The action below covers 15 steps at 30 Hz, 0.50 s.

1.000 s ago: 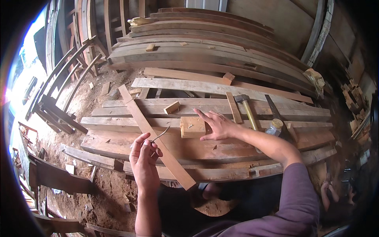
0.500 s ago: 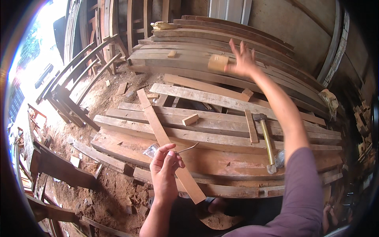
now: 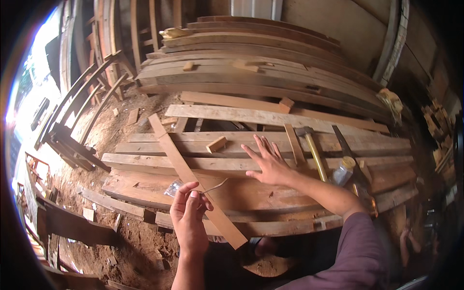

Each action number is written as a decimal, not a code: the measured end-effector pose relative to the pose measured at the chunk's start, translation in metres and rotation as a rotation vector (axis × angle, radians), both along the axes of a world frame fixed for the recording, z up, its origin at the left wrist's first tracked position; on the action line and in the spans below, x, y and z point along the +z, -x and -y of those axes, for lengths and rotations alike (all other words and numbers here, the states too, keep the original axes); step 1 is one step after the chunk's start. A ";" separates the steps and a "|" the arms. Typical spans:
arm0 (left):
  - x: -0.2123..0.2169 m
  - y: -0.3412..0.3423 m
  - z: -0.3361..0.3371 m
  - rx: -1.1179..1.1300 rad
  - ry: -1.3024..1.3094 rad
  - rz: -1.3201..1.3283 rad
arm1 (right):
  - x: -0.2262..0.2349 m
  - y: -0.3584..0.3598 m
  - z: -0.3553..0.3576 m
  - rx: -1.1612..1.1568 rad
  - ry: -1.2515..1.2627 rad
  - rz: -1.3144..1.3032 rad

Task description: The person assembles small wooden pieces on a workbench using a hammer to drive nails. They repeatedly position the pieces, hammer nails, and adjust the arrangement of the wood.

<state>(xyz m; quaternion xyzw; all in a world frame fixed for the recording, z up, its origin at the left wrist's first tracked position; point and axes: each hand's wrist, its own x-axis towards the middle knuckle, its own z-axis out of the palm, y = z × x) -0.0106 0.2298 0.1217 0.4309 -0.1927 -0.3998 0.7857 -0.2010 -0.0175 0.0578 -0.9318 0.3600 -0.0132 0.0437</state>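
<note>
My left hand (image 3: pixel 190 217) is closed in a pinch, thumb against fingers, on a thin bent rod (image 3: pixel 216 186) that looks like a bent nail. Just beyond it, a flat wooden strip (image 3: pixel 181 164) slants across the planks, partly behind that hand. Spread wide over the middle planks, my right hand (image 3: pixel 271 166) holds nothing. Left of its fingertips lies a small wood block (image 3: pixel 216 144). To its right are a short wooden slat (image 3: pixel 294 144) and a hammer (image 3: pixel 316 157) with a yellowish handle. On the far plank stack, a pale wood piece (image 3: pixel 246 65) looks slightly blurred.
A handsaw (image 3: pixel 345 145) and a clear container (image 3: pixel 343 170) sit at the right of the near planks (image 3: pixel 270 200). Wooden frames (image 3: pixel 77 106) stand at the left on ground strewn with sawdust. Behind rises a large plank stack (image 3: pixel 232 79). Dark timber pieces (image 3: pixel 79 222) lie at lower left.
My right hand has come down and back from the far stack to the near planks. The blurred wood piece beside it earlier now lies on that stack. My left hand keeps its pinch.
</note>
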 end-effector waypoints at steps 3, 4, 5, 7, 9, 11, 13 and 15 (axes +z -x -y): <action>-0.001 0.004 0.003 -0.021 0.021 0.013 | 0.005 0.027 0.025 -0.210 0.151 0.179; -0.001 0.004 0.003 -0.026 0.009 0.033 | 0.006 0.039 0.038 -0.321 0.230 0.236; -0.001 0.003 0.002 -0.033 0.019 0.013 | 0.003 0.052 0.049 -0.431 0.294 0.194; -0.001 0.002 0.000 -0.030 0.026 0.022 | -0.012 0.072 0.063 -0.581 0.250 0.063; -0.001 0.001 0.000 -0.033 0.031 0.030 | -0.031 0.088 0.068 -0.587 0.156 0.037; -0.002 0.001 -0.001 -0.036 0.044 0.021 | -0.046 0.095 0.069 -0.575 0.198 0.087; -0.002 0.001 -0.001 -0.047 0.045 0.006 | -0.053 0.096 0.071 -0.608 0.226 0.113; -0.003 0.001 -0.002 -0.044 0.054 0.016 | -0.052 0.093 0.074 -0.685 0.230 0.096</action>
